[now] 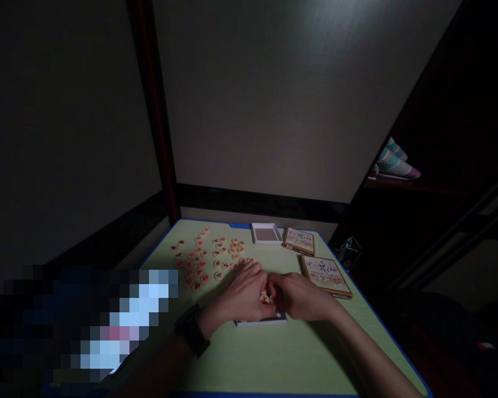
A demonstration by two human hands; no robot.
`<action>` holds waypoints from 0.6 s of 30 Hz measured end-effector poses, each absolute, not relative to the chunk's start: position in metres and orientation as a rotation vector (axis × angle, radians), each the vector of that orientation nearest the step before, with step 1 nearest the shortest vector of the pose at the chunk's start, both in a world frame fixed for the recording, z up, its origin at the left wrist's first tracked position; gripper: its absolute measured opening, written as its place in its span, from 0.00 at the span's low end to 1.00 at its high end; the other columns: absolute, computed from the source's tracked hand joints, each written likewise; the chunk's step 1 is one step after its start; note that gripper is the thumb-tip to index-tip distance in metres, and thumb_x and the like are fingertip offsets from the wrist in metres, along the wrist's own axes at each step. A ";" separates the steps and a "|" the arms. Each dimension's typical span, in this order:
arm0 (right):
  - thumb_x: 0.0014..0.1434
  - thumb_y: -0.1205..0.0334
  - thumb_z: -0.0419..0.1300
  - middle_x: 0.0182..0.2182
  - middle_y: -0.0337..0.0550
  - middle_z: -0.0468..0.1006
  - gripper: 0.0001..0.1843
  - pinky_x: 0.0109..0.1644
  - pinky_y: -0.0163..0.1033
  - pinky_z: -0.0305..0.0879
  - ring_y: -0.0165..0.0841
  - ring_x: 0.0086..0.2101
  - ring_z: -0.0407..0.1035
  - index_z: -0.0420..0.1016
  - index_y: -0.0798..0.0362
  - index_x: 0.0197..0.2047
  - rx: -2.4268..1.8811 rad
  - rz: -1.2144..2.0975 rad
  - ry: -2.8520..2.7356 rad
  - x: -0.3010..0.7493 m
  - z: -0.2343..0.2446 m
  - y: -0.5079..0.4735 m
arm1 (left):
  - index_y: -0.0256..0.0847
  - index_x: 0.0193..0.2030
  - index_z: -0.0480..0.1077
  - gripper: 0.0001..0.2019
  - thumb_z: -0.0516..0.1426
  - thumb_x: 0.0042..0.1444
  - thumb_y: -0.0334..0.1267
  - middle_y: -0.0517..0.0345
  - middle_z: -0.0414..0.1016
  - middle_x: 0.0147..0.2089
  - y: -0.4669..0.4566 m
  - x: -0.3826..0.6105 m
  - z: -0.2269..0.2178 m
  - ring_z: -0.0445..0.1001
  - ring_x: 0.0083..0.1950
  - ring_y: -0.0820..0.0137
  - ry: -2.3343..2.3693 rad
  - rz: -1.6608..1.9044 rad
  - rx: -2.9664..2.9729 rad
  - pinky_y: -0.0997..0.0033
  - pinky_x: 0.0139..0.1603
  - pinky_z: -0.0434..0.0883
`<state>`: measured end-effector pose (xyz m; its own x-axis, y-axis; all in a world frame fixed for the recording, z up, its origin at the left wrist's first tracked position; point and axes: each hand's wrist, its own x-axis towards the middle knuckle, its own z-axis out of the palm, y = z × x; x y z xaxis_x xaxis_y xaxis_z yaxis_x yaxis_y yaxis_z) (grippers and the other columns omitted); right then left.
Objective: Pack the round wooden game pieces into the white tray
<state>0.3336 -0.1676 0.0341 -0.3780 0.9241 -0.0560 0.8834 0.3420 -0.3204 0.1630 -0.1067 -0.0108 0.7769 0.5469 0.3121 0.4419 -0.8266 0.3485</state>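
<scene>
My left hand (pixel 238 296) and my right hand (pixel 301 296) meet over a shallow white tray (pixel 280 318) near the middle of a pale green table (pixel 274 359). Both are curled, and between their fingertips sit a few small round game pieces (pixel 266 297), pale with red marks. A dark watch (pixel 191 330) is on my left wrist. Several more round pieces (pixel 207 257) lie spread flat on the table to the far left of my hands, some marked red, some black.
A second white tray (pixel 266 233) sits at the far edge. Two orange-rimmed game boxes (pixel 299 241) (pixel 326 276) lie to the right. A glass jar (pixel 351 251) stands just off the table's right corner. A folded cloth (pixel 394 161) rests on a dark shelf.
</scene>
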 end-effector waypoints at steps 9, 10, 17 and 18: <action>0.45 0.72 0.63 0.28 0.34 0.70 0.11 0.32 0.32 0.52 0.27 0.29 0.61 0.67 0.53 0.32 -1.547 0.630 -2.335 0.342 0.047 -0.170 | 0.41 0.34 0.66 0.19 0.61 0.49 0.55 0.54 0.67 0.38 -0.110 0.165 -0.007 0.66 0.45 0.60 0.788 0.555 2.696 0.59 0.51 0.63; 0.46 0.72 0.63 0.28 0.35 0.70 0.11 0.32 0.32 0.52 0.28 0.29 0.61 0.67 0.53 0.32 -1.564 0.628 -2.325 0.342 0.048 -0.171 | 0.41 0.34 0.66 0.19 0.61 0.49 0.56 0.54 0.67 0.39 -0.110 0.165 -0.007 0.66 0.45 0.60 0.790 0.550 2.696 0.59 0.50 0.63; 0.48 0.69 0.64 0.27 0.34 0.69 0.09 0.32 0.33 0.51 0.28 0.29 0.60 0.67 0.53 0.32 -1.596 0.593 -2.318 0.343 0.048 -0.171 | 0.41 0.35 0.67 0.21 0.61 0.47 0.57 0.53 0.68 0.39 -0.110 0.165 -0.010 0.66 0.46 0.59 0.828 0.554 2.682 0.59 0.51 0.63; 0.48 0.69 0.64 0.27 0.34 0.68 0.09 0.31 0.33 0.51 0.28 0.28 0.60 0.66 0.53 0.32 -1.587 0.596 -2.323 0.344 0.048 -0.171 | 0.41 0.35 0.67 0.21 0.61 0.47 0.57 0.54 0.68 0.39 -0.111 0.165 -0.010 0.67 0.46 0.59 0.831 0.552 2.675 0.59 0.51 0.63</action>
<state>0.3437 -0.1708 0.0479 -0.3663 0.9304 -0.0127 0.8214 0.3170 -0.4741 0.1651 -0.1105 -0.0103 0.7607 0.5890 0.2728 0.4798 -0.7932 0.3750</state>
